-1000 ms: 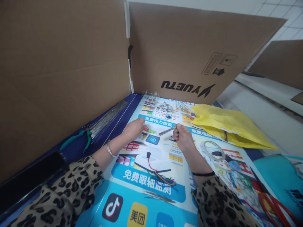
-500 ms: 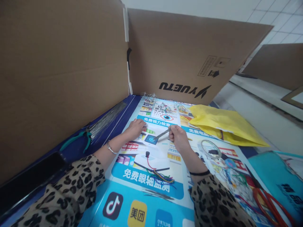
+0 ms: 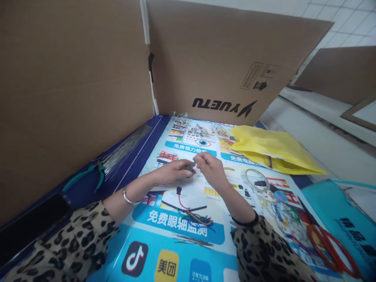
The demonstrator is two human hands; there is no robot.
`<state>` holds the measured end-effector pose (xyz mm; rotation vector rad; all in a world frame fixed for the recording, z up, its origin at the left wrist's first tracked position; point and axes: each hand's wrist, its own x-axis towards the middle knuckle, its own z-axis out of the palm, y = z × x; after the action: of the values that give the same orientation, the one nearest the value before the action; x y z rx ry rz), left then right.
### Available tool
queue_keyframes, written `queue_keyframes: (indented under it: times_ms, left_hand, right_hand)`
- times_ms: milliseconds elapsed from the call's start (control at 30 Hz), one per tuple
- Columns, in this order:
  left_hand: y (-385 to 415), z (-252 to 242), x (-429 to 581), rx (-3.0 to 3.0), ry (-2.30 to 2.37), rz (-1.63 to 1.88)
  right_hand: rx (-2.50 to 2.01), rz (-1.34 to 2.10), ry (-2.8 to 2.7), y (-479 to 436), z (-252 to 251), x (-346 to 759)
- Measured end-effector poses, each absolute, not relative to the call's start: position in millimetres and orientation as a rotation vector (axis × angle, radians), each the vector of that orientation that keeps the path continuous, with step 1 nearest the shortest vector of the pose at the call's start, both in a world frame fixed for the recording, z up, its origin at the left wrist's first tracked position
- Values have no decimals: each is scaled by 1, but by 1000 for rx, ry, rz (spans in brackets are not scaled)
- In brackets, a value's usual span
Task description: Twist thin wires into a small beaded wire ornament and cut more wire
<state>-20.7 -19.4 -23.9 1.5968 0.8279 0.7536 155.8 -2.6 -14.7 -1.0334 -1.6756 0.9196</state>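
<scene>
My left hand (image 3: 176,171) and my right hand (image 3: 209,166) meet above the middle of the printed poster sheet (image 3: 188,254). Between their fingertips is a slim grey piece (image 3: 193,165), mostly covered by the fingers; its kind is not clear. The right thumb and fingers pinch one end, while the left thumb and fingers close around the other. Nearer to me, a bundle of coloured wires (image 3: 197,219) lies on the sheet. Below it are several thin grey strips (image 3: 192,240).
Teal-handled pliers (image 3: 85,176) and a bunch of thin wires (image 3: 126,149) lie left, by a cardboard wall (image 3: 73,98). To the right are a yellow bag (image 3: 273,149), a tape roll (image 3: 266,184), red-handled scissors (image 3: 331,246) and a teal bag (image 3: 329,203).
My left hand has lifted off the sheet and moved right, to the slim grey piece. My right hand has shifted slightly left with that piece. The view has tilted a little.
</scene>
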Motion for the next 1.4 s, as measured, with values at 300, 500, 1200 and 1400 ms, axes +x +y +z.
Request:
queue_keyframes:
  times_ms: [300, 500, 1200, 1400]
  left_hand:
    - [-25, -37, -18, 1192, 654, 737]
    - [-28, -36, -18, 1133, 525, 739]
    - [-5, -32, -41, 1116, 862, 1202]
    - [-16, -25, -28, 1838, 1413, 629]
  right_hand:
    - [-809, 1483, -1372, -1, -16, 157]
    - [-856, 1480, -1650, -4, -16, 157]
    - [-1182, 892, -1993, -7, -12, 153]
    - [-1206, 906, -1882, 0, -4, 164]
